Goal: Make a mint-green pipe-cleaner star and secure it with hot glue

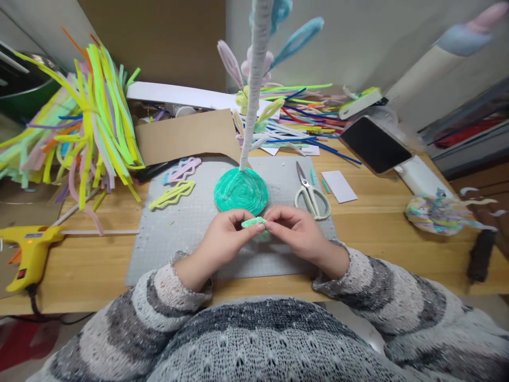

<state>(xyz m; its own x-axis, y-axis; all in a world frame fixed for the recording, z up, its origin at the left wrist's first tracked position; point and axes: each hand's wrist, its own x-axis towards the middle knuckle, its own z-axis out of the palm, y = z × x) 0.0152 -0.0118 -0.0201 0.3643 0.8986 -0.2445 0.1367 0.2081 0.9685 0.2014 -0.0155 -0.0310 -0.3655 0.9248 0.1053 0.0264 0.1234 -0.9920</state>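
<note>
Between my two hands is a small folded piece of mint-green pipe cleaner (253, 222). My left hand (222, 236) pinches it between thumb and fingers, and my right hand (298, 232) pinches its right end. Just beyond them stands a green coiled disc (240, 192), with a tall white wrapped stem (255, 79) rising from it. Pink, blue and yellow looped pipe-cleaner shapes, such as a blue loop (300, 40), show around the stem. Scissors (310, 196) with pale handles lie beyond my right hand, blades pointing away.
A grey cutting mat (175, 244) lies under the work, with zigzag-bent pipe cleaners (173, 194) on it. At left are a yellow glue gun (29, 252) and a large pipe-cleaner bundle (99, 106). Cardboard (191, 135), loose pipe cleaners (318, 124) and a phone (376, 144) lie farther back.
</note>
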